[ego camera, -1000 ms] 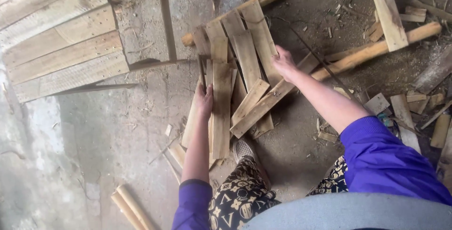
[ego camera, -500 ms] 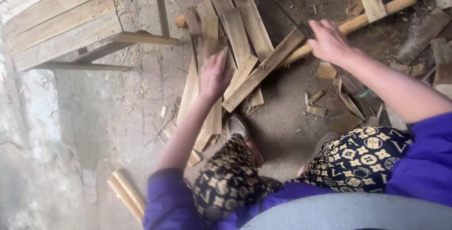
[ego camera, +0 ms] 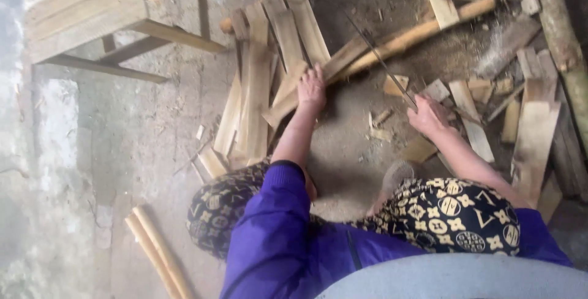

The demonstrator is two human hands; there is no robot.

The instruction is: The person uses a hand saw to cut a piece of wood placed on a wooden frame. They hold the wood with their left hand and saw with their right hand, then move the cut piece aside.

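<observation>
hands: 2 | round poles (ego camera: 156, 253) lower left: 2 | long thin blade (ego camera: 381, 63): 1

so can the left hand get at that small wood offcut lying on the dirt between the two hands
Probably yes: the left hand rests on the slats, and only bare dirt lies between it and the offcut.

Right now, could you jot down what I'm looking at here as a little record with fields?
Place: dirt floor strewn with wood offcuts
Left hand: palm down, pressing on the pile of wooden slats
Right hand: closed in a grip on the handle end of a long thin blade
Blade: slants up and away from the right hand, over a long wooden batten
Beside the pile: wooden bench at upper left
Near the knees: two round sticks on the ground
Clothing: purple top, patterned trousers
</observation>
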